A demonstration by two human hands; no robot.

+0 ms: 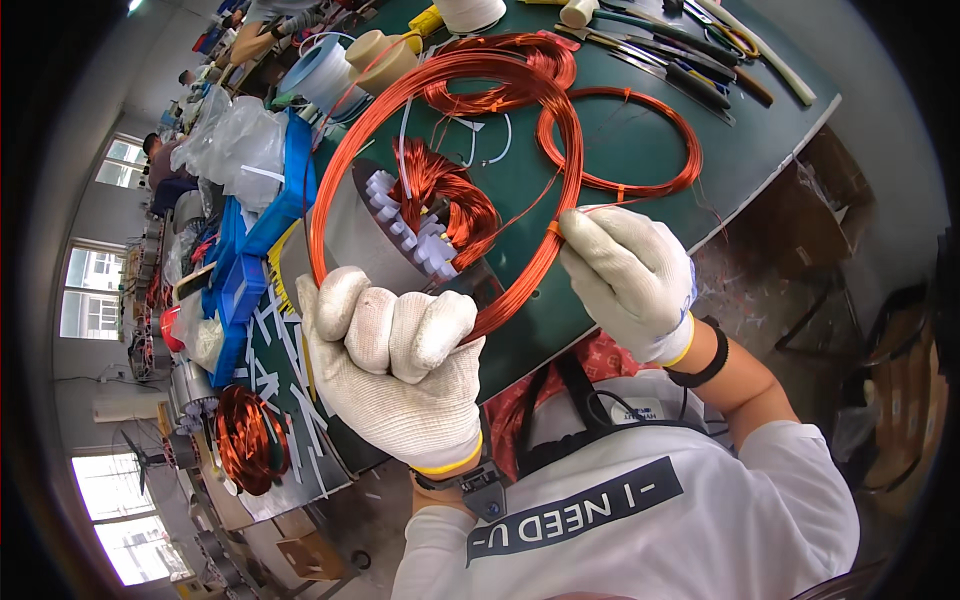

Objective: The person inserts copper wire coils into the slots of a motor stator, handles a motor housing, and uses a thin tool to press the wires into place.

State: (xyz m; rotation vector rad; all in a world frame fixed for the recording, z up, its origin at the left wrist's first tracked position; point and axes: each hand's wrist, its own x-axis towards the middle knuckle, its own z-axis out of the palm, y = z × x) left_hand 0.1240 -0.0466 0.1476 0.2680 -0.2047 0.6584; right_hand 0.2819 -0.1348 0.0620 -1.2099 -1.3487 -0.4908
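My left hand [395, 365], in a white knit glove, is closed around the lower left of a large ring of copper winding wire [520, 290], which it holds up above the table. My gloved right hand [630, 285] pinches the ring's right side, its fingertips at a small orange tie [555, 230] wrapped round the strands. Behind the ring lies a grey metal motor stator [345, 235] with white plastic teeth [435, 250]. A thick bundle of copper windings [450, 195] bulges from its opening, and a loose strand runs from there toward the ring.
Two more tied copper wire coils [690, 150] lie farther back on the green table [770, 60]. Pliers, scissors [735, 40] and other hand tools are at the far right. Blue bins [240, 290], white strips [270, 340], wire spools [320, 75] and another coil [250, 440] stand left.
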